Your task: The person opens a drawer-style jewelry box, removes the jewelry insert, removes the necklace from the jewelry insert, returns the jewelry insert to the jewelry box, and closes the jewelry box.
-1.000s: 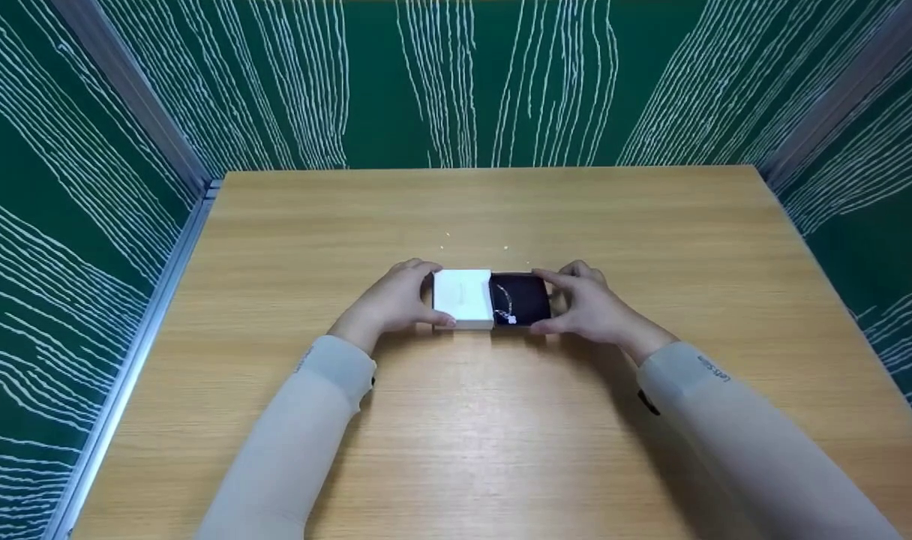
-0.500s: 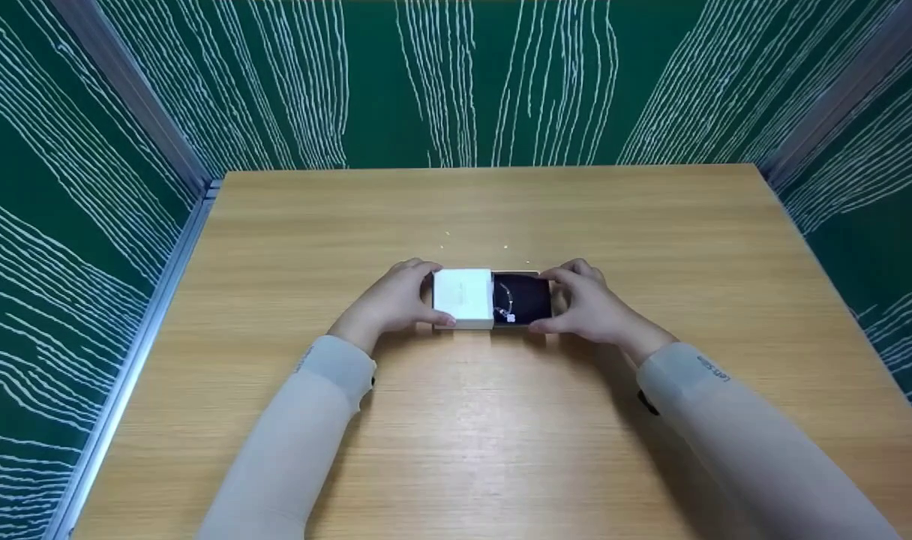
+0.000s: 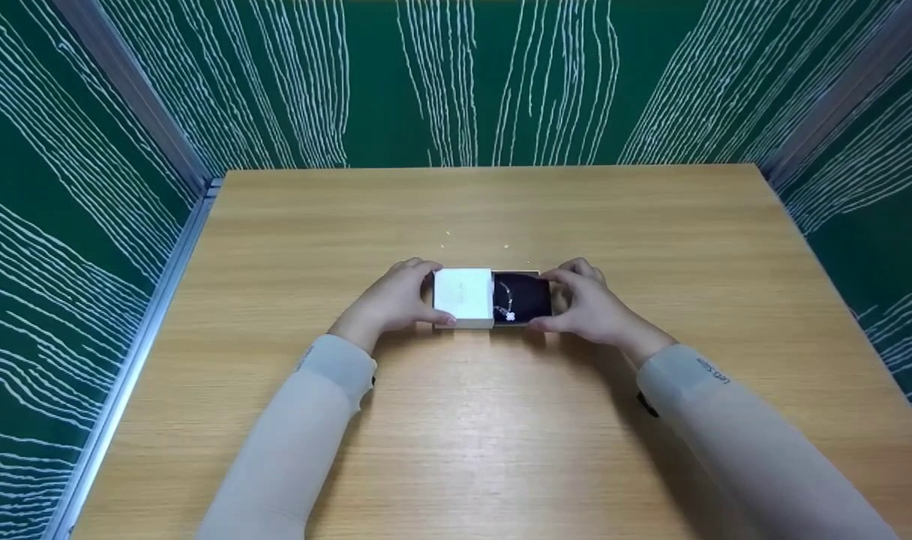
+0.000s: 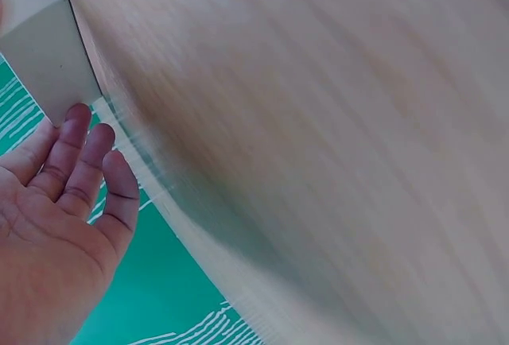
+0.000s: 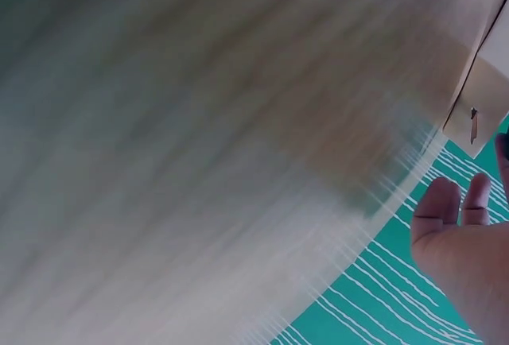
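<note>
A small white box sleeve (image 3: 463, 297) lies at the middle of the wooden table (image 3: 471, 435), with a black drawer tray (image 3: 522, 298) slid out of its right end. A thin silver chain with a pale charm (image 3: 509, 316) lies on the tray's dark lining. My left hand (image 3: 396, 300) grips the sleeve from the left, thumb at the near edge and fingers over the far edge. My right hand (image 3: 585, 304) pinches the tray's right end. In the left wrist view the white sleeve (image 4: 44, 55) shows beside my fingers (image 4: 83, 170). The right wrist view shows a box corner (image 5: 477, 118) and fingertips (image 5: 449, 206).
Green panels with white wavy lines (image 3: 456, 82) wall the table in on three sides. Metal rails (image 3: 137, 352) run along the left edge and the back corners. Bare wood lies all around the box.
The black tray has slid a little way back into the white sleeve, so less of it shows. Both hands have kept their hold and place.
</note>
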`<state>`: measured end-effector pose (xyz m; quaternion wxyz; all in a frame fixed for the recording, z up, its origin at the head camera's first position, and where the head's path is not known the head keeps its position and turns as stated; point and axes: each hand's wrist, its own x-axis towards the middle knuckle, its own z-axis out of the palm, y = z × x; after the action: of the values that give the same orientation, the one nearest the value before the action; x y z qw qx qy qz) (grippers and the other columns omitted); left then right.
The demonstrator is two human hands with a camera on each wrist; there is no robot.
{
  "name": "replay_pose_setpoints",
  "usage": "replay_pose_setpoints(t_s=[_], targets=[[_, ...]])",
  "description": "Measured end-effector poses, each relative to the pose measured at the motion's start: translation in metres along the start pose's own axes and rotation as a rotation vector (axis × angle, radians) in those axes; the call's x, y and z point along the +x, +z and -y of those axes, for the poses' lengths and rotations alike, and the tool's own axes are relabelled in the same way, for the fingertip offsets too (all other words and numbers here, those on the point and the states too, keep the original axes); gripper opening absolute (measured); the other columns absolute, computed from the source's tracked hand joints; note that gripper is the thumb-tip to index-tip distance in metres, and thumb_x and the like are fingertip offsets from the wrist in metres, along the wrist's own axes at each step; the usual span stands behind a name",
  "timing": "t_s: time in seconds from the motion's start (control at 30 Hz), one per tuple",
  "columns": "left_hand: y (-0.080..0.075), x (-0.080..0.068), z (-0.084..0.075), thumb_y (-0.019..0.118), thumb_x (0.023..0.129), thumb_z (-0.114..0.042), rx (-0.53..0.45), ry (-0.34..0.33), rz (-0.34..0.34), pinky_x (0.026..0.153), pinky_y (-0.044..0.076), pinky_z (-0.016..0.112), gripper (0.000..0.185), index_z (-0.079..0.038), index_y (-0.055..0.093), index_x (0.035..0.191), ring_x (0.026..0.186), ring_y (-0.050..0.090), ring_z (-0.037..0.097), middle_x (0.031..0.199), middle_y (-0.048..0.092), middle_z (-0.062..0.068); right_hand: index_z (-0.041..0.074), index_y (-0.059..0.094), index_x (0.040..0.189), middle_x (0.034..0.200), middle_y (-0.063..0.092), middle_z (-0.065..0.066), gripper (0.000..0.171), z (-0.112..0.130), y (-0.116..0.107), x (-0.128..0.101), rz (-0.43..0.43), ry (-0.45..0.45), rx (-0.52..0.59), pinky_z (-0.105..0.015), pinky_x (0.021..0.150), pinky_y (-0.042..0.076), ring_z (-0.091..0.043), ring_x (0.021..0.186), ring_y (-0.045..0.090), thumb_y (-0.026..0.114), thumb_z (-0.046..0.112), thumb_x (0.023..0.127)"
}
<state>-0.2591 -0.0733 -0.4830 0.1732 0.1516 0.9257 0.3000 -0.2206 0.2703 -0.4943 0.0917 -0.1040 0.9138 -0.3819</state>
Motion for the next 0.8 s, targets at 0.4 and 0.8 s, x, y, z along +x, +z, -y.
replay_pose_setpoints(t_s=[0.4,0.8], targets=[[-0.001,-0.001,-0.001,0.1,0.084,-0.052,-0.005,-0.006,-0.002,0.143,0.029,0.052,0.109,-0.019,0.046,0.173,0.171,0.037,0.031,0.18,0.045,0.005,0.005,0.062,0.158,0.154,0.046,-0.017,0.09,0.006,-0.005,-0.002,-0.048,-0.002,0.03,-0.07,0.13,0.029,-0.043,0.151,0.032,0.101,0.037,0.083],[0.002,-0.001,0.0,0.099,0.085,-0.054,0.008,0.005,-0.007,0.142,0.031,0.052,0.108,-0.02,0.047,0.173,0.167,0.041,0.029,0.177,0.048,0.004,0.008,0.061,0.158,0.156,0.041,-0.016,0.087,0.016,-0.012,-0.008,-0.063,0.014,0.054,-0.058,0.12,0.039,-0.039,0.143,0.036,0.099,0.038,0.086]])
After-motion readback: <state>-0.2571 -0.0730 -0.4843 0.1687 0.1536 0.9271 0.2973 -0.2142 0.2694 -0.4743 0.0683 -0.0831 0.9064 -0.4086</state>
